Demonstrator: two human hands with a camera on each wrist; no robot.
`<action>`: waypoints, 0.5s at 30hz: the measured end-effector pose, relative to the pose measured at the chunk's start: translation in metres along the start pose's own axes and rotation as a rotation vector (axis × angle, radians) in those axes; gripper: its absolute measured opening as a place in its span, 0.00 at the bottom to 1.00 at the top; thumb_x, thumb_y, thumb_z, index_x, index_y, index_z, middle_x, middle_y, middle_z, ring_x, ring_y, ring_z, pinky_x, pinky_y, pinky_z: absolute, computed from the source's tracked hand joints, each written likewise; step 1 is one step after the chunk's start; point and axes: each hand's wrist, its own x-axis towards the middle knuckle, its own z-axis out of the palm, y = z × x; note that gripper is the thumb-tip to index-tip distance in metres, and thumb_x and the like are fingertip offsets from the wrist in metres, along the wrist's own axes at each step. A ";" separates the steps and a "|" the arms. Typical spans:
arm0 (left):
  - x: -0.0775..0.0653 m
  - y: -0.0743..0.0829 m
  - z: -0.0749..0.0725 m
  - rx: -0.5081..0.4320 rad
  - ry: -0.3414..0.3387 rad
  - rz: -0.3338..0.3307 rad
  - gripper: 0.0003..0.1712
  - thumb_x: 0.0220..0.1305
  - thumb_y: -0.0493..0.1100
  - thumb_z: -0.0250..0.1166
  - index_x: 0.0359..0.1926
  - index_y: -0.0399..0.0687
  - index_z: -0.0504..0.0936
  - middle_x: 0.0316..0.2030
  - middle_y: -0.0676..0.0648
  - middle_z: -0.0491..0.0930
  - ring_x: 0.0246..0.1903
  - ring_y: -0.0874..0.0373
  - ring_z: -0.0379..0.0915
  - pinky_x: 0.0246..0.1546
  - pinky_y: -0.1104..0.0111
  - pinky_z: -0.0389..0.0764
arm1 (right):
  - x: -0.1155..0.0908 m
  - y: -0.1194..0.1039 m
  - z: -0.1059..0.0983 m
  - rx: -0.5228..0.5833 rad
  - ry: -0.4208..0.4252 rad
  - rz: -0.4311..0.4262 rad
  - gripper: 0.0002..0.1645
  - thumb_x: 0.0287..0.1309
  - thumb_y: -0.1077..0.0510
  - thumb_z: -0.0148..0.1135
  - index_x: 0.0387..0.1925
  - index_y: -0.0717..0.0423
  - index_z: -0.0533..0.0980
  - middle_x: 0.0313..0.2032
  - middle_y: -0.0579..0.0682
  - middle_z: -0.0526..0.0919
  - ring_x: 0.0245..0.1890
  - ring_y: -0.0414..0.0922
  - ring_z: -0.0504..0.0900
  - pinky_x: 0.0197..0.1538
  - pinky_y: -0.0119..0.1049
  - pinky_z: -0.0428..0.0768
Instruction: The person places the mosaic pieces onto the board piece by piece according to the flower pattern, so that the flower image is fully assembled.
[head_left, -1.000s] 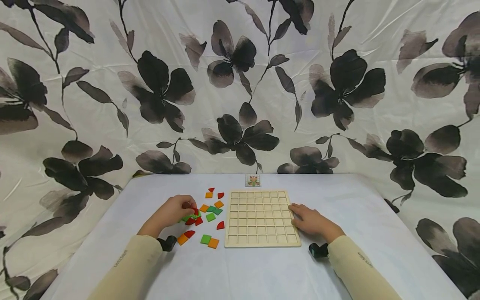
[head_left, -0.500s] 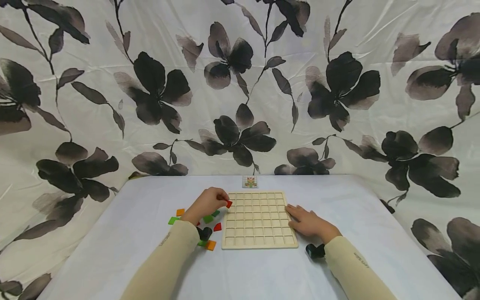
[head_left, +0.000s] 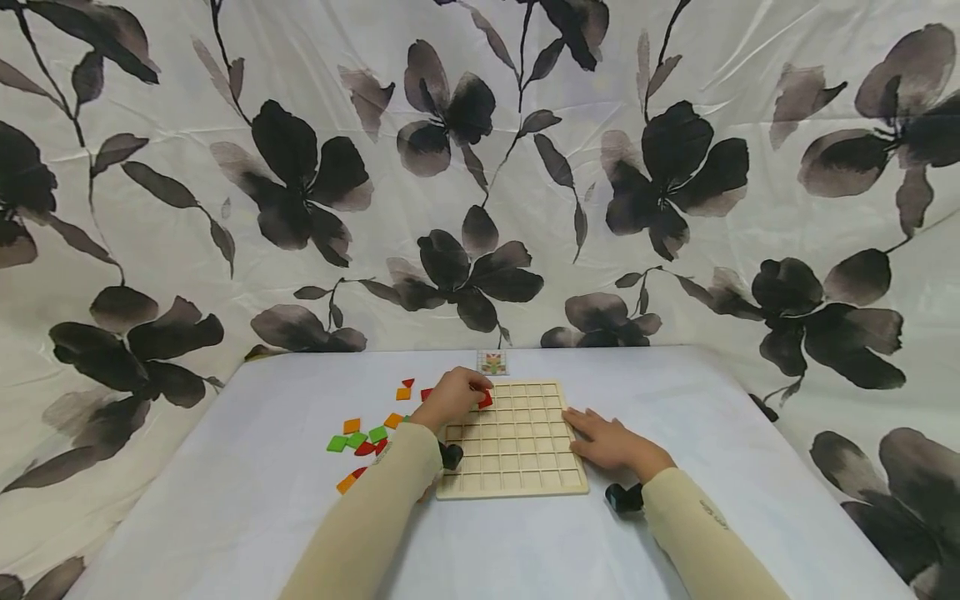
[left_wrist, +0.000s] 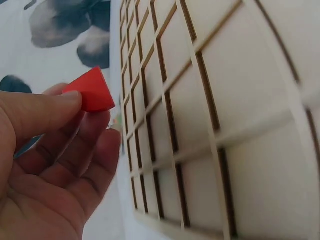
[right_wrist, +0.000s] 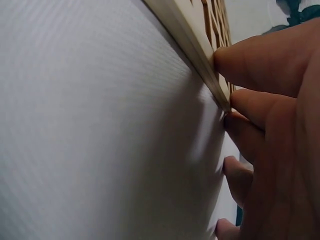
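Note:
My left hand point(head_left: 450, 398) pinches a small red tile point(left_wrist: 91, 90) between thumb and fingers. It is over the far left part of a pale wooden grid board point(head_left: 517, 451), and in the left wrist view the tile is held just off the grid. At the board's right edge rests my right hand point(head_left: 611, 443), fingers loosely extended. In the right wrist view its thumb and fingertips touch the board's rim point(right_wrist: 192, 42). Loose tiles lie left of the board, such as a green tile point(head_left: 337, 443) and an orange tile point(head_left: 352, 426); my left arm hides some.
A small card with a flower pattern point(head_left: 492, 362) lies beyond the board's far edge. White cloth point(head_left: 525, 550) covers the table, and a floral curtain point(head_left: 480, 167) hangs behind it. Each wrist bears a black camera, such as the right one point(head_left: 624, 497).
My left hand has picked a red tile from the scattered pieces and carried it rightward over the board's far left part. The right hand stays at the board's right edge.

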 end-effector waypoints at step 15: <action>0.030 0.017 0.037 0.015 -0.017 0.051 0.11 0.64 0.33 0.60 0.45 0.38 0.85 0.43 0.44 0.83 0.43 0.52 0.77 0.46 0.62 0.79 | 0.000 0.003 0.004 0.014 0.023 0.014 0.35 0.69 0.49 0.49 0.74 0.50 0.55 0.75 0.52 0.55 0.76 0.58 0.48 0.70 0.67 0.42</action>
